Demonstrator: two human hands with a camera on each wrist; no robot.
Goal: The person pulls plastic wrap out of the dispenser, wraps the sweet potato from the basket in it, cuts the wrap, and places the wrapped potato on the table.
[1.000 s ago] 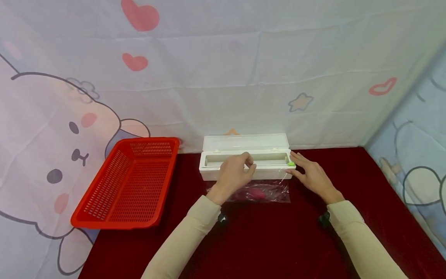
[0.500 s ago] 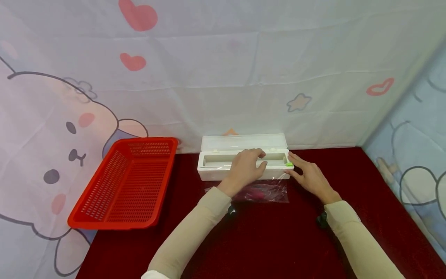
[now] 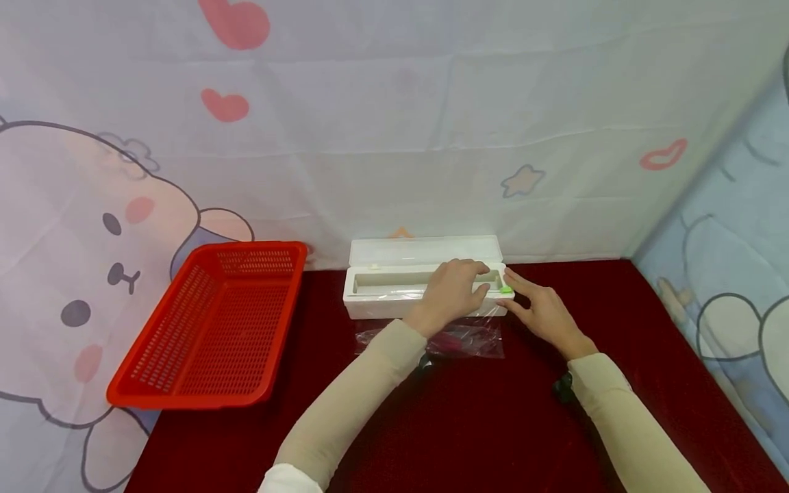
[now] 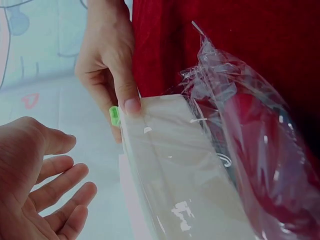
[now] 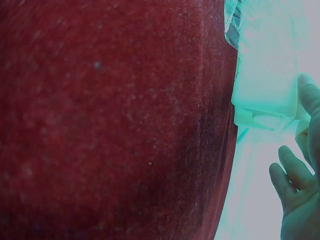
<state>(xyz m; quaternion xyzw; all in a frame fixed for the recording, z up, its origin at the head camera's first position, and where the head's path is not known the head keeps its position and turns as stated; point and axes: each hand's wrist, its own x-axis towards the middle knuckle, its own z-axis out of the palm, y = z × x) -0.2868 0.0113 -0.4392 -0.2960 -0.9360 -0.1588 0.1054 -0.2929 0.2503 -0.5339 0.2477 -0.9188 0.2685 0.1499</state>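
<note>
A long white cling film dispenser (image 3: 376, 309) stands on the dark red cloth, its translucent lid (image 3: 425, 250) raised at the back. Near its right end sits a small green slider cutter (image 4: 115, 116). My right hand (image 3: 545, 311) grips that right end, thumb on the front edge and fingers by the slider. Over the middle-right of the box hovers my left hand (image 3: 453, 287), fingers loosely curved and holding nothing. Clear film (image 3: 490, 342) hangs over the front onto the cloth. A dark pink item (image 4: 255, 140) shows through it; its kind is unclear.
To the left stands a red plastic basket (image 3: 190, 400) with slotted walls. A printed fabric curtain (image 3: 370, 137) rises right behind the box, and another closes off the right side.
My left hand has moved to the right along the box, its fingers spreading apart. The right hand keeps its place at the box's right end. The head view has shifted slightly.
</note>
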